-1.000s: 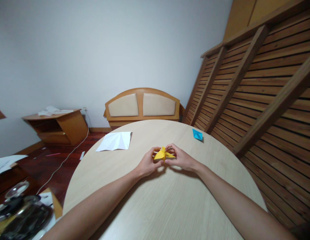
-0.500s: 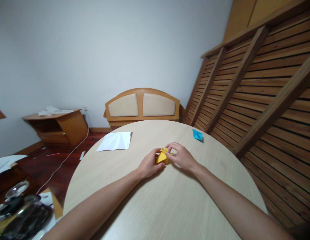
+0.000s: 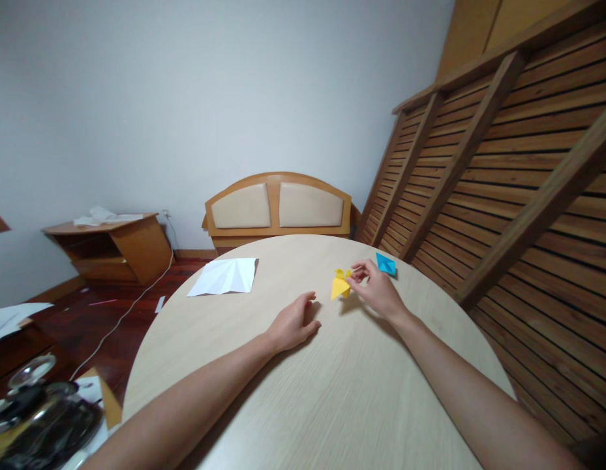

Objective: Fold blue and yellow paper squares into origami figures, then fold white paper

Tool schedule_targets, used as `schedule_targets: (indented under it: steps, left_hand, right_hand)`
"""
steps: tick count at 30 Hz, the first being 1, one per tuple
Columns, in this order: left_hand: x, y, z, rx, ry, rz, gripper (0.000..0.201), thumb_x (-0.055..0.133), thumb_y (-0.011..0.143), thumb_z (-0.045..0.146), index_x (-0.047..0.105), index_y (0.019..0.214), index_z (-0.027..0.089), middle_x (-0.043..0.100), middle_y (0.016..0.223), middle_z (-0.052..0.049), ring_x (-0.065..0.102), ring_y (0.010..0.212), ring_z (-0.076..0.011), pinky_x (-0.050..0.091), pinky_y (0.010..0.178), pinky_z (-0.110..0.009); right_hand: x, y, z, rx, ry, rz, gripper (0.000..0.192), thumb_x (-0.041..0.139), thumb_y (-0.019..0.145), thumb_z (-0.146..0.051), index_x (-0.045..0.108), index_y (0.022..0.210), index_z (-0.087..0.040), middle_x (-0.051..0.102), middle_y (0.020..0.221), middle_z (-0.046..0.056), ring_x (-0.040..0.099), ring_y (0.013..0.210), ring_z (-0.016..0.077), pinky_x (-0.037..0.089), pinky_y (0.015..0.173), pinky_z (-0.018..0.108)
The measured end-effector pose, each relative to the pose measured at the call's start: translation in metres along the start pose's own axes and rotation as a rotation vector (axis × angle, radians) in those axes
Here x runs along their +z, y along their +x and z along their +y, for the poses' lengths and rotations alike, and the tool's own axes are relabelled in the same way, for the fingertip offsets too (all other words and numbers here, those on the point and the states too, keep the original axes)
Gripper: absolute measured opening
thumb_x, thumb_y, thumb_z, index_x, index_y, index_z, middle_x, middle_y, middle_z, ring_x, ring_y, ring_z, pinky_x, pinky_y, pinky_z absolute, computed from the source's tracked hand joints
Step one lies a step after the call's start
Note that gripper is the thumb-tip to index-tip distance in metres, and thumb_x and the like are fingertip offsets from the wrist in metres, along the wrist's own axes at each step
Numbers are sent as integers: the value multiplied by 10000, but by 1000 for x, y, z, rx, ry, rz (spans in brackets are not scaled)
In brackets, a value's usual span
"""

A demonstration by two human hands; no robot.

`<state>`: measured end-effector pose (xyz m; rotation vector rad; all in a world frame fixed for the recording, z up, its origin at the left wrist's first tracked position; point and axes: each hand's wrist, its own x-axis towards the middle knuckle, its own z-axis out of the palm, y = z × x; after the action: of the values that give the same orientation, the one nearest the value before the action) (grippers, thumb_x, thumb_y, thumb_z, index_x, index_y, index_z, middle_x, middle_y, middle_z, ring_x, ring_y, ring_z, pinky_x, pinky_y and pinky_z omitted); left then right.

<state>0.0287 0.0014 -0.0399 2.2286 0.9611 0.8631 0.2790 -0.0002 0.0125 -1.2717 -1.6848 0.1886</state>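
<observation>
Lying far out to the left of the pinch, a creased white sheet [image 3: 225, 276] sits flat on the round table [image 3: 332, 391]. Closer in, the left hand [image 3: 291, 323] rests on the tabletop, fingers loosely curled, holding nothing. Then the grip itself: the right hand [image 3: 378, 292] pinches the yellow folded paper [image 3: 340, 285] at its right edge, just above the table. Just right of the fingers lies a blue folded paper [image 3: 385, 264].
</observation>
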Motion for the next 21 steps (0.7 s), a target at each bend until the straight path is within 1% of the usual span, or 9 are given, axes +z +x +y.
schedule_targets:
  steps: [2,4,6,7,9,12,16,19,21]
  left_hand:
    - [0,-1,0,4,45,-1,632,673,815,301,436,1386,171,581,1337,-154,585,1181,-302,455,1018,-473]
    - [0,-2,0,11,82,-2,614,652,829,308,438,1386,166,598,1307,-158,598,1157,-305,470,993,-461]
    - [0,-2,0,14,124,-10,595,632,841,309,440,1383,154,609,1285,-167,607,1135,-310,481,972,-458]
    - [0,-2,1,16,145,-17,588,622,848,310,438,1382,148,606,1287,-172,603,1140,-313,480,973,-459]
    - [-1,-2,4,22,186,-35,564,598,861,309,438,1374,138,587,1313,-177,582,1173,-314,467,997,-459]
    - [-3,-1,9,36,252,-75,485,558,880,293,468,1329,135,572,1333,-163,552,1214,-290,442,1043,-436]
    - [-5,-1,13,51,317,-109,394,529,896,285,512,1267,154,581,1324,-138,542,1222,-260,426,1071,-404]
    - [-5,-1,13,73,327,-114,358,525,900,286,532,1236,162,585,1319,-131,540,1225,-252,423,1078,-395]
    - [-5,-1,12,79,328,-115,349,524,902,288,539,1226,160,584,1320,-133,538,1226,-252,422,1080,-394]
  right_hand:
    - [-17,6,17,61,-81,166,285,638,804,-373,557,1025,-211,689,836,53,648,745,211,500,702,329]
    - [-34,9,37,147,-209,294,322,651,784,-366,564,1055,-216,706,854,54,644,697,209,492,679,330]
    - [-49,9,57,211,-304,380,325,651,778,-347,573,1065,-218,719,853,55,650,694,214,481,667,325]
    - [-54,9,65,237,-339,395,330,647,781,-340,574,1079,-220,725,852,51,654,698,217,474,663,322]
    - [-62,7,78,280,-401,416,332,647,780,-330,581,1087,-223,734,853,47,658,714,227,453,645,314]
    - [-65,4,89,335,-498,399,328,642,790,-315,590,1100,-224,743,872,45,656,744,236,410,615,302]
    - [-62,3,95,392,-597,328,331,642,790,-313,602,1108,-228,744,907,49,654,800,254,394,620,313]
    - [-61,3,97,410,-610,282,352,664,769,-326,605,1106,-243,742,940,46,653,855,271,403,634,323]
    - [-61,3,96,408,-605,278,370,670,762,-346,605,1111,-243,739,950,52,652,865,276,412,639,328]
